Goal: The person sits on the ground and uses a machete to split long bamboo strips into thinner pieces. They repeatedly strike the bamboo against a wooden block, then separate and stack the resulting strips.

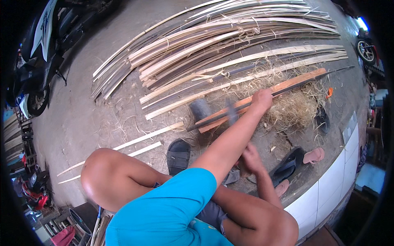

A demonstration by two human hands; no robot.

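I sit low on a concrete floor with my knees apart. My left hand reaches forward and grips a long dark bamboo strip, pressing it onto an orange-brown wooden plank that lies slantwise. My right hand is nearer my body, closed around the handle of a knife. Its grey blade is blurred and points up toward the strip. A grey rounded block lies at the plank's left end.
Many split bamboo strips lie fanned over the floor beyond, with curly shavings around the plank. Dark sandals and a pink one lie near my feet. A motorbike stands at left, and a white tiled ledge runs at right.
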